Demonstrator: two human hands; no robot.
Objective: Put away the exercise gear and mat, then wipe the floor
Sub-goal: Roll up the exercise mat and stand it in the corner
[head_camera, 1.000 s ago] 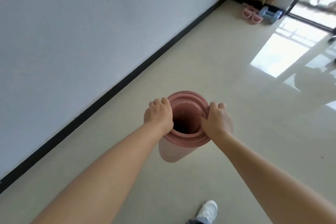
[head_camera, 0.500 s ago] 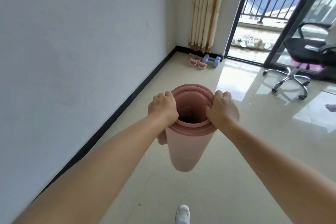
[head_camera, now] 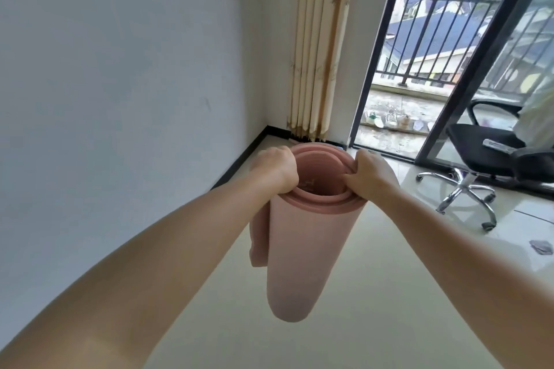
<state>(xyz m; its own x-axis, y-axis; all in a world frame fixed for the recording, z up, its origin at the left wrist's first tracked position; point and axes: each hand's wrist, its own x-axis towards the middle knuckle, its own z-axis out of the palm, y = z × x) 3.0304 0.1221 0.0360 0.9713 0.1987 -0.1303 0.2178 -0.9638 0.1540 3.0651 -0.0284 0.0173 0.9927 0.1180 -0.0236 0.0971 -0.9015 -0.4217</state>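
Note:
A pink exercise mat (head_camera: 299, 249), rolled loosely into a tube, hangs upright in front of me, clear of the floor. My left hand (head_camera: 277, 169) grips the left side of its top rim. On the right side of the rim my right hand (head_camera: 370, 175) pinches the rolled layers. A loose outer flap of the mat hangs down on the left of the roll. The roll hides the room corner behind it, where the dumbbells and pink gear lay earlier.
A white wall with a black skirting board (head_camera: 239, 162) runs along the left. A beige curtain (head_camera: 320, 45) hangs in the corner. A black swivel chair (head_camera: 491, 159) stands at the right by the open balcony door (head_camera: 386, 54). A small grey scrap (head_camera: 541, 246) lies on the glossy floor.
My view has tilted up toward the corner and balcony. The mat, still held in both hands, has been lifted higher and closer to the corner.

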